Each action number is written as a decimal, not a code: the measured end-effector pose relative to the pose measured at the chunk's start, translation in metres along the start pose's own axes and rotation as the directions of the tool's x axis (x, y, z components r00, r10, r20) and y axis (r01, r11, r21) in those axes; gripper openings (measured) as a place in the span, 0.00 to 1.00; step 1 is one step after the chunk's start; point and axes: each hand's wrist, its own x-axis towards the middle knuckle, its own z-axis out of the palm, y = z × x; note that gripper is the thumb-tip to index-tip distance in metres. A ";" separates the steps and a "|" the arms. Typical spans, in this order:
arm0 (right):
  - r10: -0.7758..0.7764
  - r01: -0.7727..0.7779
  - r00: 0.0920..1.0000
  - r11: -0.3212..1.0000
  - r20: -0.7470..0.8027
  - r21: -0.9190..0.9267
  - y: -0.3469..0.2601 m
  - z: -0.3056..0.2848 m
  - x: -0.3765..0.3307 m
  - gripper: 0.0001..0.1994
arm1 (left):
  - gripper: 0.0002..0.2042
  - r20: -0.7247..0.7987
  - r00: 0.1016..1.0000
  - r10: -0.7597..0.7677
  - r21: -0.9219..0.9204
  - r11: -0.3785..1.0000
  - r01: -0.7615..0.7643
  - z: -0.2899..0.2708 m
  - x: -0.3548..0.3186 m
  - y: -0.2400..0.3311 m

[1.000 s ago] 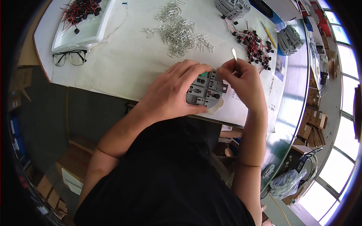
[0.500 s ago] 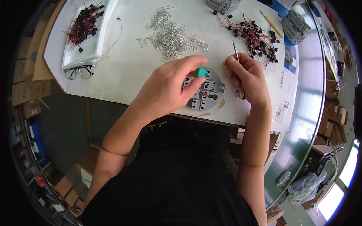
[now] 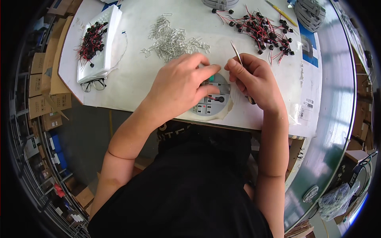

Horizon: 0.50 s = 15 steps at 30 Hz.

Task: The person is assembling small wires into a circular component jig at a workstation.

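Hands working at a white table (image 3: 131,75), boxes (image 3: 41,85) standing along its left side.
The left hand (image 3: 180,85) is pressing a grey part (image 3: 210,104) near the front edge; the right hand (image 3: 256,79) is pinching tweezers (image 3: 236,53). The left fingers are now covering the green piece more than before.

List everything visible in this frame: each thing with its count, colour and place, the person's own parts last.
Round assembly: one, grey, near table edge under the hands.
Tweezers: one, silvery, in the right hand.
Metal clips: a pile, silver, centre of table.
Wired components: a heap, black with red wires, upper right.
Tray: one, white, upper left, holding more black-and-red parts.
Glasses: one pair, dark-framed, beside the tray.
Table: one, white.
Cardboard boxes: several, brown, far left.
Left hand: on the assembly.
Right hand: gripping the tweezers.
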 end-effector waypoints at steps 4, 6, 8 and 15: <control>-0.028 0.042 0.997 0.975 -0.068 0.216 0.006 -0.004 0.003 0.19 | 0.32 -0.147 0.989 -0.012 0.262 0.964 0.051 -0.002 -0.004 0.031; -0.033 0.053 0.997 0.959 -0.075 0.278 0.007 -0.001 0.004 0.20 | 0.38 0.096 0.989 -0.112 0.380 0.922 0.067 0.009 -0.002 0.049; -0.018 0.080 0.988 0.911 -0.155 0.403 0.006 -0.004 0.005 0.22 | 0.41 0.199 0.965 -0.172 0.430 0.900 0.072 0.006 -0.004 0.050; -0.081 0.099 0.993 0.964 -0.082 0.249 0.002 -0.005 0.000 0.23 | 0.50 -0.383 0.922 -0.048 -0.362 0.927 -0.102 0.021 -0.063 -0.003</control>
